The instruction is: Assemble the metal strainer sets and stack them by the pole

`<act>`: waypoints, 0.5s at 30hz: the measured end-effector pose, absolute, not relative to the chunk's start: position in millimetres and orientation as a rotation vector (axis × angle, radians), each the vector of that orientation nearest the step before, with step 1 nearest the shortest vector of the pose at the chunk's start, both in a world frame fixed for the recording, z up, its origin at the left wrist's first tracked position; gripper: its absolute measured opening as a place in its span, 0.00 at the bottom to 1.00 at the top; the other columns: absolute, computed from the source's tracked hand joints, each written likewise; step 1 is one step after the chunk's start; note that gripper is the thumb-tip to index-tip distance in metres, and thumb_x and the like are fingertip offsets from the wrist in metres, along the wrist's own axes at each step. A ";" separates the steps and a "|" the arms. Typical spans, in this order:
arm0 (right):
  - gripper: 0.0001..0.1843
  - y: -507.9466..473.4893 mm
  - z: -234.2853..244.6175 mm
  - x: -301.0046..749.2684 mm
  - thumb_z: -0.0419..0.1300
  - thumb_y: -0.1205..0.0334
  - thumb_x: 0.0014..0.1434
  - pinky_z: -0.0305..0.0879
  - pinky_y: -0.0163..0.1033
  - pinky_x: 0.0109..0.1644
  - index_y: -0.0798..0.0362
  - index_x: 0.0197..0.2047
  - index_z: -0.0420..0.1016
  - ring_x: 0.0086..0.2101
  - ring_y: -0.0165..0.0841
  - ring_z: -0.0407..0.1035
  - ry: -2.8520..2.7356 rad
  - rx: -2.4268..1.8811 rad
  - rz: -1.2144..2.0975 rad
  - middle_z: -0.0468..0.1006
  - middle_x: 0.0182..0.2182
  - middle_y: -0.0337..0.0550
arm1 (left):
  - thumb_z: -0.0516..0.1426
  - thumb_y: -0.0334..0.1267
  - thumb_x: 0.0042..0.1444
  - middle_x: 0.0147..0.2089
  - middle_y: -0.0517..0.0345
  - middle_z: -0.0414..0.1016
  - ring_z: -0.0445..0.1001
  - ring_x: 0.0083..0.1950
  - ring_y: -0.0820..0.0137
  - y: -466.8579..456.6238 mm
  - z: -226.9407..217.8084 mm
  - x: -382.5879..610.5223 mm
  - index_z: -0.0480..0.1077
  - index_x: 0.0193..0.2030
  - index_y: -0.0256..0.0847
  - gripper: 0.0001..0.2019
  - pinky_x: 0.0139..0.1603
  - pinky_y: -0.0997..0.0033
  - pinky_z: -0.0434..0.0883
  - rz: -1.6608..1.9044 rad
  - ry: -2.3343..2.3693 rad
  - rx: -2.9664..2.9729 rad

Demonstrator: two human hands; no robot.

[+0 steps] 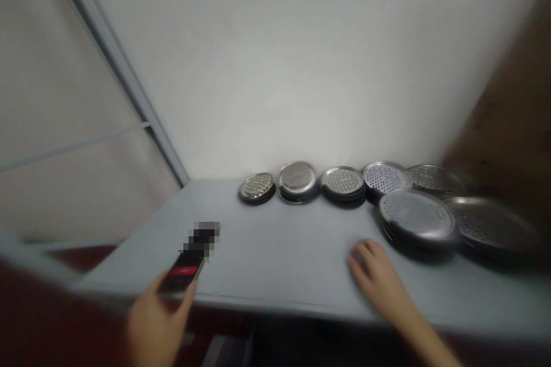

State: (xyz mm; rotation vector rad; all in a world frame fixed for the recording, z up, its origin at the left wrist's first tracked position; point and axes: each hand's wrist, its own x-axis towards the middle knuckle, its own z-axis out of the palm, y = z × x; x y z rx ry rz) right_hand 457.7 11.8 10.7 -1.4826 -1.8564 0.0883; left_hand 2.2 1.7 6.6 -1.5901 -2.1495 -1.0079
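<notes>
My left hand [157,327] at the lower left grips a dark smartphone [183,272] with a red-lit screen, and its far end is pixelated. My right hand [374,275] rests on the grey tabletop [275,258], holding nothing, with its fingers loosely curled. Its fingertips are just short of a stack of perforated round metal plates [416,215]. A wider stack [491,229] lies blurred to the right of that one. Several smaller stacks of similar plates, such as one [342,182] and another [297,178], line the back of the table.
A white wall [275,69] rises behind the table. A metal frame strip [116,69] runs along the left, and a brown panel [508,97] closes the right side. The table's front edge crosses the lower frame, with dark space below it.
</notes>
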 end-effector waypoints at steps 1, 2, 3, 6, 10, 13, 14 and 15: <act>0.06 11.9 10.6 457.8 0.54 0.59 0.69 0.69 0.51 0.49 0.49 0.40 0.70 0.43 0.45 0.70 -1.857 -1.485 0.084 0.74 0.41 0.48 | 0.47 0.69 0.59 0.51 0.32 0.77 0.76 0.52 0.44 1.5 6.0 1.9 0.68 0.58 0.29 0.41 0.57 0.46 0.72 -1.012 -2.145 -1.592; 0.06 11.9 10.4 458.0 0.54 0.59 0.69 0.69 0.51 0.49 0.49 0.40 0.70 0.43 0.45 0.70 -1.859 -1.487 0.083 0.74 0.41 0.48 | 0.47 0.69 0.59 0.51 0.32 0.77 0.76 0.52 0.44 1.3 5.4 1.6 0.68 0.58 0.30 0.41 0.57 0.47 0.72 -1.016 -2.143 -1.594; 0.06 12.0 10.1 458.1 0.54 0.59 0.69 0.69 0.51 0.50 0.49 0.40 0.70 0.44 0.45 0.70 -1.862 -1.487 0.084 0.74 0.41 0.48 | 0.48 0.68 0.59 0.51 0.32 0.77 0.76 0.52 0.45 1.1 4.7 1.4 0.68 0.58 0.30 0.40 0.57 0.47 0.72 -1.021 -2.144 -1.594; 0.06 12.1 9.3 458.2 0.54 0.59 0.69 0.69 0.51 0.50 0.48 0.40 0.70 0.44 0.45 0.70 -1.862 -1.487 0.087 0.74 0.42 0.48 | 0.49 0.68 0.58 0.51 0.32 0.77 0.76 0.52 0.44 0.8 3.4 1.7 0.68 0.59 0.29 0.40 0.57 0.47 0.72 -1.032 -2.160 -1.571; 0.06 11.7 9.4 457.1 0.54 0.59 0.68 0.69 0.51 0.49 0.49 0.40 0.70 0.43 0.44 0.69 -1.857 -1.488 0.083 0.74 0.41 0.48 | 0.51 0.65 0.58 0.54 0.33 0.75 0.74 0.55 0.42 5.6 12.0 5.3 0.67 0.61 0.31 0.38 0.59 0.43 0.69 -1.021 -2.148 -1.483; 0.06 11.5 9.9 456.3 0.54 0.60 0.68 0.69 0.51 0.49 0.49 0.40 0.70 0.43 0.45 0.69 -1.853 -1.483 0.086 0.74 0.41 0.48 | 0.52 0.60 0.60 0.56 0.34 0.74 0.71 0.59 0.44 19.9 31.3 12.7 0.68 0.60 0.32 0.34 0.63 0.43 0.67 -1.122 -2.030 -1.511; 0.06 11.5 10.1 456.1 0.54 0.60 0.68 0.69 0.51 0.50 0.49 0.40 0.70 0.43 0.45 0.69 -1.851 -1.483 0.089 0.74 0.41 0.48 | 0.52 0.59 0.60 0.57 0.34 0.73 0.71 0.60 0.45 27.6 39.3 15.9 0.67 0.60 0.32 0.33 0.64 0.44 0.66 -1.179 -1.975 -1.550; 0.06 11.5 10.3 456.0 0.54 0.60 0.68 0.69 0.52 0.50 0.49 0.40 0.70 0.43 0.45 0.69 -1.850 -1.483 0.092 0.74 0.41 0.48 | 0.52 0.57 0.61 0.57 0.35 0.73 0.70 0.60 0.46 36.9 47.1 19.2 0.65 0.62 0.32 0.32 0.64 0.45 0.66 -1.222 -1.935 -1.589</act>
